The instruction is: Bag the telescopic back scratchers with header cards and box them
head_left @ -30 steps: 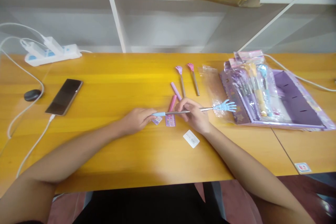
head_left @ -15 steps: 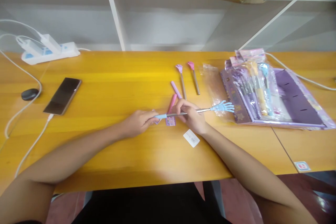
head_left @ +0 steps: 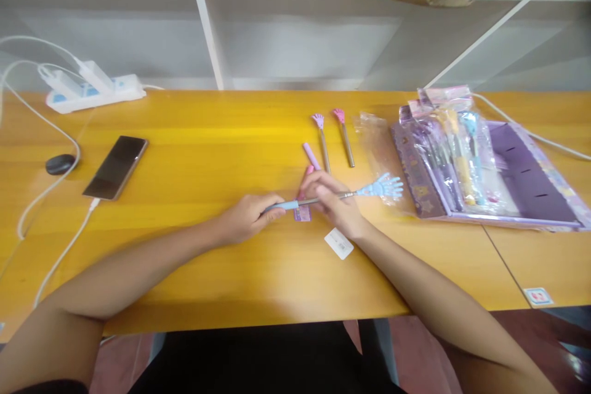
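Observation:
A blue hand-shaped back scratcher (head_left: 379,187) with a metal rod is held nearly level above the wooden table. My left hand (head_left: 249,217) is closed around its blue handle. My right hand (head_left: 336,200) has its fingers closed on the metal rod, left of the blue head. Behind my right hand lie a purple tube (head_left: 311,156) and a pink tube (head_left: 306,178), the latter partly hidden by the fingers. Two rods with heads, one purple (head_left: 318,122) and one pink (head_left: 339,116), lie farther back. A white card (head_left: 339,244) rests below my right hand.
A purple box (head_left: 535,188) with several bagged scratchers (head_left: 462,160) stands at the right, beside a clear plastic bag (head_left: 375,132). On the left are a phone (head_left: 116,167), a mouse (head_left: 60,164), cables and a power strip (head_left: 95,94). White shelves (head_left: 295,37) rise behind.
The blue head has moved slightly left and up, closer to my right hand, and less rod shows between them. The whole view has shifted a little.

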Available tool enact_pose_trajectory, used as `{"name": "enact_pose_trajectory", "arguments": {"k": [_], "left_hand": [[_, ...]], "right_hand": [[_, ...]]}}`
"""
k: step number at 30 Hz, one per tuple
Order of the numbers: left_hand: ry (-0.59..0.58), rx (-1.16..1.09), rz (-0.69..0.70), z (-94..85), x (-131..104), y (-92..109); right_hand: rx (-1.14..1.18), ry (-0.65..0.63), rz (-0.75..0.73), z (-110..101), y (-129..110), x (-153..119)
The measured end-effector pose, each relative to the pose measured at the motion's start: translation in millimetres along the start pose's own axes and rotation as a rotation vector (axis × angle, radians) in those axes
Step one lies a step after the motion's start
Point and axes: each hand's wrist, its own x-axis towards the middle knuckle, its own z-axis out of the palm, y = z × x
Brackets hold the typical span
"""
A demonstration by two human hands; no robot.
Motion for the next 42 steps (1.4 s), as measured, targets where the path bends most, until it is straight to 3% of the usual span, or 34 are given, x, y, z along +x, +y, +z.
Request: {"name": "enact_pose_trajectory", "arguments": {"k": [5, 10, 15, 42], "left_hand": [[0.068, -0.046, -0.085, -3.1, 0, -2], [-0.046, 0.039, -0.056, -4.0, 2, -2], [-0.085, 0.153, -0.058, -0.2, 3, -2], [-0.078, 0.131, -0.072, 4.4, 0, -4]], "right_hand": [[0.129, 0.339, -0.147, -27, -14, 13], [0.145, 0.539, -0.211, -41, -18, 18], [0.082, 0.519, -0.186, -40, -13, 17], [0.059, 0.395, -0.094, -15, 17, 13]]}}
